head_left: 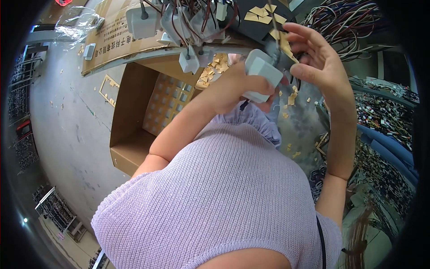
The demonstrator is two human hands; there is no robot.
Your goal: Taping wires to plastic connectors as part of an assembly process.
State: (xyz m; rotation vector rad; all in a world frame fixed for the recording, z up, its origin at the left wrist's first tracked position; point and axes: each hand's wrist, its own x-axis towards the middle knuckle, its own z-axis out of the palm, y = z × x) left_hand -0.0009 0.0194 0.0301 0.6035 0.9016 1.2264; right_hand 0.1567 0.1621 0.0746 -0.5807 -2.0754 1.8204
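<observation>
My left hand point(230, 87) is closed round a white plastic power adapter point(263, 71) with rounded corners. A grey cord rises from its far side, blurred near the housing. Beside that cord, my right hand point(323, 65) is raised with its fingers curved and apart. A narrow tan card piece point(286, 47) lies close to these fingertips; I cannot tell whether they touch it. To the left of the held adapter, several similar white adapters point(189, 60) hang from their cords at the bench edge.
Below the bench edge stands an open cardboard box point(127, 105) with a gridded divider inside. A flattened cardboard sheet point(118, 38) covers the bench's left part. Tan card scraps point(258, 14) lie on the dark surface and on the floor. Bundled wires point(338, 27) fill the right side.
</observation>
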